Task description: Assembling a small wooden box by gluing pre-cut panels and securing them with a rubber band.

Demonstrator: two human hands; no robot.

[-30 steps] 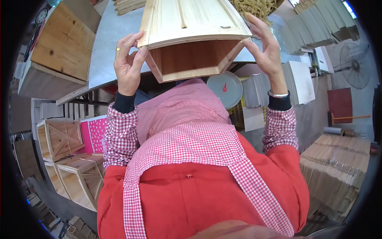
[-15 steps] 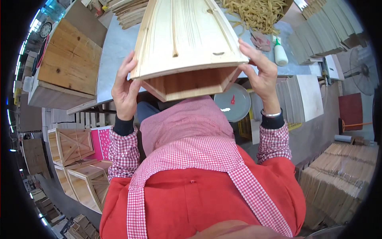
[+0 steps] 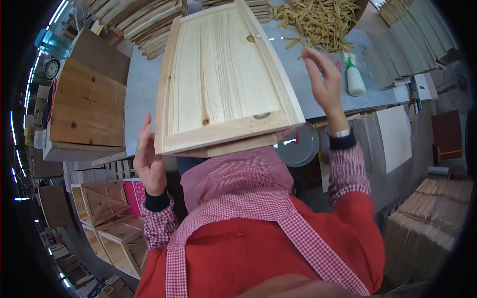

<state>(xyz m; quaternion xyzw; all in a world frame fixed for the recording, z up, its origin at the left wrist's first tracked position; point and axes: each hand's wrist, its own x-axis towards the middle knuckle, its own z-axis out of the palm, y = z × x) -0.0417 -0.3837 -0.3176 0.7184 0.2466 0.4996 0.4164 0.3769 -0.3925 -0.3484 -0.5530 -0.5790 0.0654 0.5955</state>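
A pale wooden box (image 3: 226, 74) with a framed, grained top panel rests at the worktable's near edge, its near end above my lap. By its near left corner, my left hand (image 3: 150, 166) is open, with fingers stretched upward; I cannot tell whether it touches the wood. My right hand (image 3: 325, 87) is open and apart from the box's right side, its fingers bent and the thumb away from them. It is nearest to a heap of tan curled strips (image 3: 320, 22) and a white squeeze bottle with a green tip (image 3: 355, 79).
Wood slats (image 3: 144, 25) are stacked at the back left of the blue-grey worktable (image 3: 136, 94). A brown wooden panel (image 3: 88, 104) stands at left. A round grey stool (image 3: 300, 149) is beside my lap. Crates (image 3: 102, 201) and stacked boards (image 3: 427, 213) flank me.
My right hand has let go of the box and moved away from its right side. My left hand's grip has loosened. The box's near end has come down, hiding its opening.
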